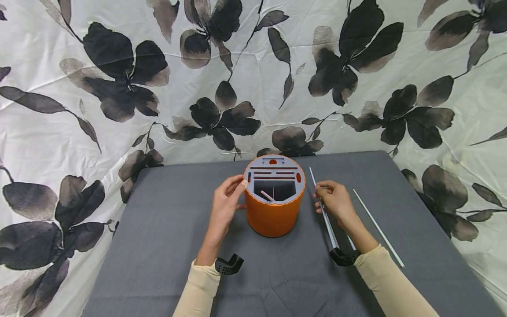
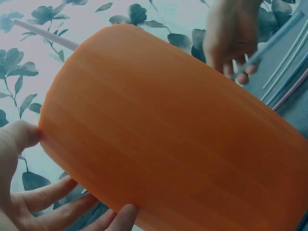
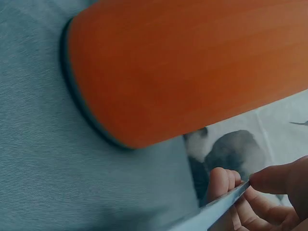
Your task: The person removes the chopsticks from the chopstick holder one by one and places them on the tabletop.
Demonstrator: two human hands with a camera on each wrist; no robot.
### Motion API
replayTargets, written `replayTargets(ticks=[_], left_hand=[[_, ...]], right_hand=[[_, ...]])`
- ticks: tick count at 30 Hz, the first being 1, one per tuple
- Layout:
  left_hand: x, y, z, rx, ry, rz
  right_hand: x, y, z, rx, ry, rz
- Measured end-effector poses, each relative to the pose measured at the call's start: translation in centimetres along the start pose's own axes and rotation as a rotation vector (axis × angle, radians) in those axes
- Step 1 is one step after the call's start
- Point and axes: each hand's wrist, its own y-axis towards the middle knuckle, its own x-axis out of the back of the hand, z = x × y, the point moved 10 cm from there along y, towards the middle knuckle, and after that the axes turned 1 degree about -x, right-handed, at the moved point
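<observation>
An orange round desk organizer (image 1: 273, 220) with a grey slotted top stands upright on the table. My left hand (image 1: 226, 202) holds its left side, the thumb at the top rim and the fingers along the wall. In the large front compartment leans a thin pinkish stick (image 1: 267, 196); its end sticks out past the rim in the left wrist view. Right of the organizer, apart from it, my right hand (image 1: 334, 200) pinches a thin silvery stick (image 3: 224, 204) between thumb and fingers. The stick's near end is blurred in the right wrist view.
A thin white stick (image 1: 378, 226) lies on the grey cloth-covered table (image 1: 170, 246) to the right of my right hand. More thin sticks, one pinkish (image 2: 291, 89), show beside it in the left wrist view. Floral fabric (image 1: 253, 79) hangs behind the table.
</observation>
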Motion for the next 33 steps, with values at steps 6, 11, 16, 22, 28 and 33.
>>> replayTargets(ticks=[6,11,16,22,28,33], left_hand=[[0.0,0.0,0.0,0.006,0.002,-0.003],[0.0,0.1,0.0,0.011,0.005,-0.010],[0.0,0.2,0.0,0.008,-0.004,-0.005],[-0.1,0.2,0.1,0.008,-0.011,0.000],[0.0,0.2,0.1,0.009,-0.013,0.001],[0.0,0.2,0.0,0.010,-0.010,0.001]], right_hand=[[-1.2,0.5,-2.2,-0.028,-0.091,-0.039],[-1.7,1.1,-3.7,-0.008,-0.261,-0.088],[-2.0,1.2,-4.3,0.055,-0.355,-0.151],[-2.0,1.2,-3.9,0.143,-0.484,-0.242],[-2.1,1.0,-3.2,0.239,-0.636,-0.295],[-2.4,1.1,-3.1,0.269,-0.681,-0.301]])
